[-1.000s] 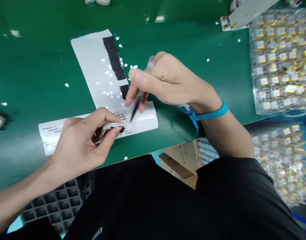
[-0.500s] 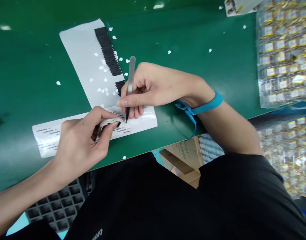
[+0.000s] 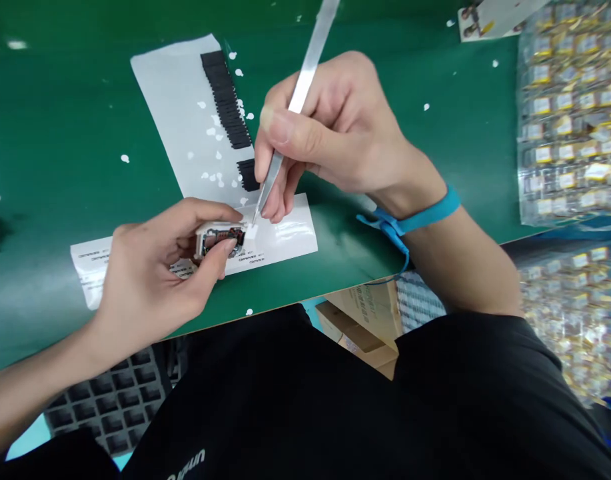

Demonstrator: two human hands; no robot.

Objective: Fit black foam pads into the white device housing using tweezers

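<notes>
Between thumb and fingers, my left hand (image 3: 160,260) grips a small white-cased device (image 3: 220,239), its inner parts and reddish wiring showing on the open side. My right hand (image 3: 330,133) is closed around metal tweezers (image 3: 305,80), which slant down to the left. A small white label (image 3: 252,231) shows at their tip, right beside the device; whether the tips pinch it I cannot tell. Under both hands lies a glossy label sheet (image 3: 292,230) with printed rows of text. Behind it, a white backing sheet (image 3: 160,100) carries a row of black strips (image 3: 226,100).
Small white round tabs (image 3: 125,159) are scattered over the green table (image 3: 85,120). Clear trays of small labelled parts (image 3: 565,127) stand at the right. A blue wrist strap (image 3: 430,212) with cord circles my right wrist. Below the table edge are a cardboard box (image 3: 370,310) and a black compartment tray (image 3: 115,403).
My right hand has risen and turned, and the tweezers now point down-left with a white label at the tip. My left hand has tilted the device, showing its inside.
</notes>
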